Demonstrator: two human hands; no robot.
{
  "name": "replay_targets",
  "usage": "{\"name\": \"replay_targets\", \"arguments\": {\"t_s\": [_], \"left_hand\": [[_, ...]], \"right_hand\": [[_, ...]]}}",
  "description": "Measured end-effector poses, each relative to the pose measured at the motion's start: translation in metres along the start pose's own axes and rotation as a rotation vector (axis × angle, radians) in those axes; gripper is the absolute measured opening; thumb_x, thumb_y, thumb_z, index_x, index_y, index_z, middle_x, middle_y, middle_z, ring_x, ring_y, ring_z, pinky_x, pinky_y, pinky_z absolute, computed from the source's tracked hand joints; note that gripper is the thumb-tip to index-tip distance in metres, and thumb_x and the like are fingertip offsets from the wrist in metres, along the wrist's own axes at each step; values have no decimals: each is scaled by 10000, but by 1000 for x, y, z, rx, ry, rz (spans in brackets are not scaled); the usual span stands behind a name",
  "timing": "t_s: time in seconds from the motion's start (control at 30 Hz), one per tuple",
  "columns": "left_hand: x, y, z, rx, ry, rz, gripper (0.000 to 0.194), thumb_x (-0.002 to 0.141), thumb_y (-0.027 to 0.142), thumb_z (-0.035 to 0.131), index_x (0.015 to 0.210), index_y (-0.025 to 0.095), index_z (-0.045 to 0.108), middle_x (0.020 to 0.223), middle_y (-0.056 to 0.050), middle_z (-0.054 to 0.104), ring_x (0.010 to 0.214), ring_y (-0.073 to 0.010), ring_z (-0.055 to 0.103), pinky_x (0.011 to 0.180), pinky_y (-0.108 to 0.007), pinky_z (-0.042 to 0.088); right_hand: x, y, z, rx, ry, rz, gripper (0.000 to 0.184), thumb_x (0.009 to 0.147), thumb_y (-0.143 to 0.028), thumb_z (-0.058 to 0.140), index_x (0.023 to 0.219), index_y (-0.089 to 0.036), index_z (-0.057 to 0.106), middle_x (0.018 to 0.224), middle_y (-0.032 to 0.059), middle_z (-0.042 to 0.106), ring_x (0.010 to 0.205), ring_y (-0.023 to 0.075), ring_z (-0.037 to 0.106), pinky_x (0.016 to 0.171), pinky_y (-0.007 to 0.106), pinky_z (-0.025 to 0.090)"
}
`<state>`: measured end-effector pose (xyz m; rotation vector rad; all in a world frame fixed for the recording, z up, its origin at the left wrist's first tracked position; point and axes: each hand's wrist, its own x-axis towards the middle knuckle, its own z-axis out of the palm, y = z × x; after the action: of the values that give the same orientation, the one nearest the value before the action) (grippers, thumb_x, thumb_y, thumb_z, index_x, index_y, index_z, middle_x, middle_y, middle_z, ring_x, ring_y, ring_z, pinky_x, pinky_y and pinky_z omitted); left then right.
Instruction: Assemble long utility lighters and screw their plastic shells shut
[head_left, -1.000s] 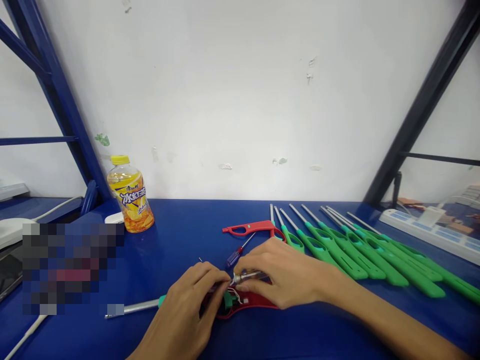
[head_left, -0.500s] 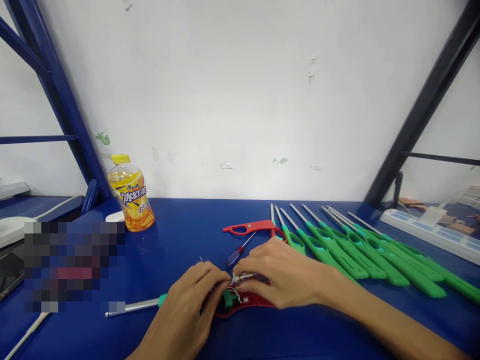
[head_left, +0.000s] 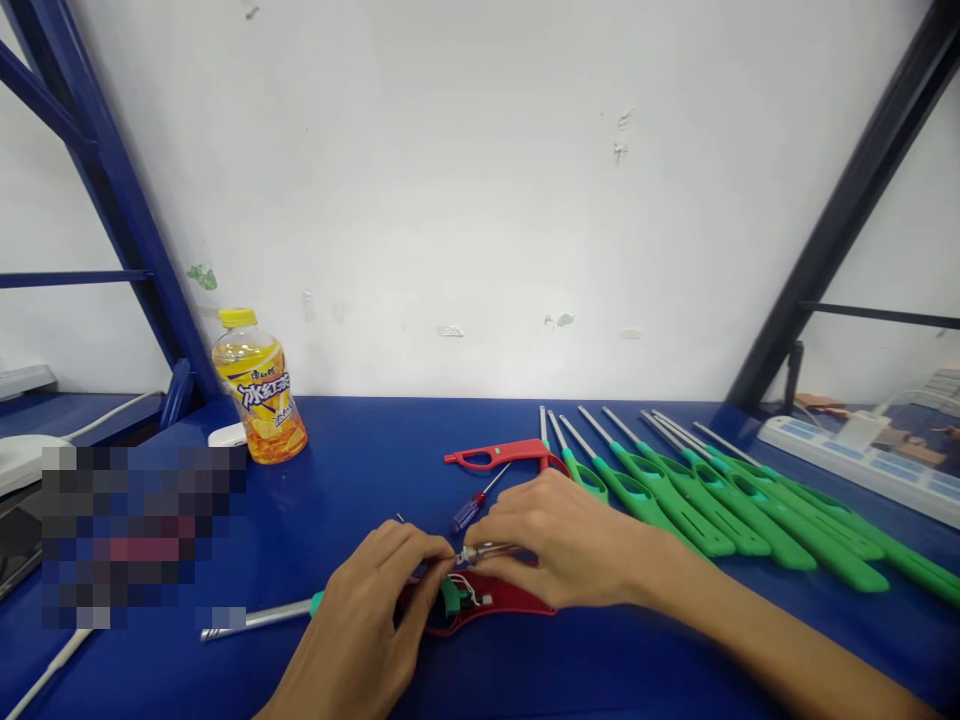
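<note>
An opened long-nosed lighter lies in front of me, its red half-shell [head_left: 517, 592] facing up. Inside sit a green trigger [head_left: 451, 597] and thin white wires [head_left: 477, 590]; its metal barrel [head_left: 259, 619] points left. My right hand [head_left: 547, 545] is closed around a small clear gas tank [head_left: 495, 550] with a metal valve end, held just above the shell. My left hand [head_left: 379, 600] is closed, thumb and forefinger pinched at that valve end; what lies between those fingertips is hidden. Behind the hands are a screwdriver [head_left: 469, 512] and the other red half-shell [head_left: 495, 456].
Several green long-nosed lighters [head_left: 697, 510] lie in a row at the right, near a white power strip [head_left: 862, 460]. A drink bottle [head_left: 262, 390] stands at the back left. A small screw [head_left: 400, 518] lies behind my left hand. A white cable [head_left: 71, 650] runs at the left.
The gas tank's valve end has tilted a little and now meets my left fingertips. Both hands stay almost in place. More of the red shell shows beneath my right hand.
</note>
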<state>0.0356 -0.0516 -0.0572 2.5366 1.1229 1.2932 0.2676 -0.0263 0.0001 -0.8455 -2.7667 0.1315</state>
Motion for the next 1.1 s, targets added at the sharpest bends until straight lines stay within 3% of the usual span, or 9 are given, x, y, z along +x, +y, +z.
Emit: {"name": "replay_targets", "arguments": {"t_s": [0.63, 0.9, 1.1], "left_hand": [[-3, -3, 4, 164, 24, 209, 210, 1042, 82, 477, 1029, 232, 623, 878, 1, 703, 773, -185, 630, 732, -290, 539], [-3, -2, 3, 186, 30, 212, 225, 1064, 99, 449, 1032, 232, 628, 883, 1, 710, 779, -191, 638, 735, -300, 535], [-1, -3, 2, 191, 45, 165, 184, 1092, 184, 458, 1055, 262, 621, 898, 32, 734, 757, -188, 658, 727, -312, 526]], "right_hand": [[-1, -1, 4, -107, 12, -73, 231, 1069, -281, 518, 1096, -192, 729, 865, 21, 762, 753, 174, 640, 633, 321, 325], [0, -2, 4, -111, -4, -56, 221, 1059, -279, 531, 925, -198, 688, 778, -1, 715, 727, 154, 624, 604, 319, 296], [1, -1, 1, -93, 2, -11, 209, 1056, -288, 552, 1059, -203, 743, 823, 17, 750, 742, 166, 655, 616, 313, 297]]}}
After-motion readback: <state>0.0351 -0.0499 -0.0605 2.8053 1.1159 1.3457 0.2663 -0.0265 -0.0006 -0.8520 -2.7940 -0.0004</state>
